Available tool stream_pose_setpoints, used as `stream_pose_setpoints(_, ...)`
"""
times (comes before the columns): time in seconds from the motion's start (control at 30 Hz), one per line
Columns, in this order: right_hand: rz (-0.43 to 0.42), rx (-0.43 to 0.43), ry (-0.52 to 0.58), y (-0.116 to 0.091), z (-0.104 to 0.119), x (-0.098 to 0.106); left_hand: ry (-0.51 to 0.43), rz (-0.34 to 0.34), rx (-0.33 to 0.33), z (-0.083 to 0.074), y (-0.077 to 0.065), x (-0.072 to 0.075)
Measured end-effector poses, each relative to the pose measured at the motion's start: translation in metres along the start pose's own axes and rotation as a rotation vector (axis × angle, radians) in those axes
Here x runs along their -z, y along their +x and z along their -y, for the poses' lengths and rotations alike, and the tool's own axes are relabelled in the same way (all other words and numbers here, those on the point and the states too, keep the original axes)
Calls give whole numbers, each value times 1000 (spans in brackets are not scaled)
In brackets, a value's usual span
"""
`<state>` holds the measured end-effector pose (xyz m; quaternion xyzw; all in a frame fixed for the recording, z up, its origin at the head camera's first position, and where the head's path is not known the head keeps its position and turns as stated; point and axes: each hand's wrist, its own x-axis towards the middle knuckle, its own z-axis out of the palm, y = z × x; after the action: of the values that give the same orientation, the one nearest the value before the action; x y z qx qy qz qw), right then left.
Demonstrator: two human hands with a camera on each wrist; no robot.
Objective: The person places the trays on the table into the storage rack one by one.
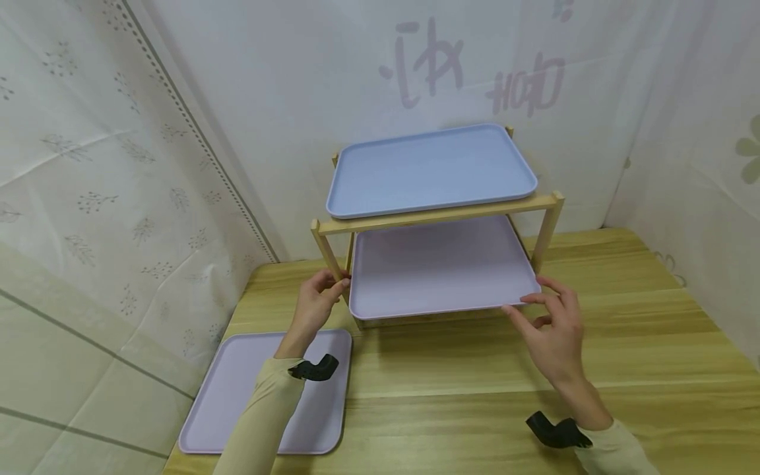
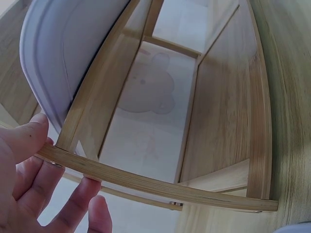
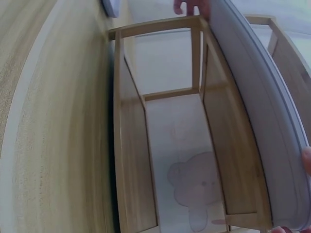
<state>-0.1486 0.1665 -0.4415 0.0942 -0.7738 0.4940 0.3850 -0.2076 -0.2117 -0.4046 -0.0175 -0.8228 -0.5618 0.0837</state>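
Observation:
A wooden two-level rack (image 1: 439,215) stands on the table, with a blue tray (image 1: 433,171) lying on its top level. On the level below, a lilac tray (image 1: 442,267) sits with its front edge at the rack's front. My left hand (image 1: 318,297) grips the rack's left front post (image 2: 146,175), thumb on one side and fingers round the other, close to the lilac tray's left corner. At the opposite front corner, my right hand (image 1: 552,330) pinches the lilac tray's rim between thumb and fingers. The right wrist view shows only fingertips (image 3: 307,159) at that tray's edge.
Another lilac tray (image 1: 320,422) lies flat on the wooden table (image 1: 439,422) at the left, partly under my left forearm. Behind the rack hangs a pale printed cloth (image 1: 249,79). More patterned cloth (image 1: 77,218) hangs at the left side.

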Motion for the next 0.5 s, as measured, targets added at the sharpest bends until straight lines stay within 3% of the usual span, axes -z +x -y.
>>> stream_pose_setpoints(0.5, -9, -15, -85, 7, -5, -13, 7, -6, 11, 0, 1, 0)
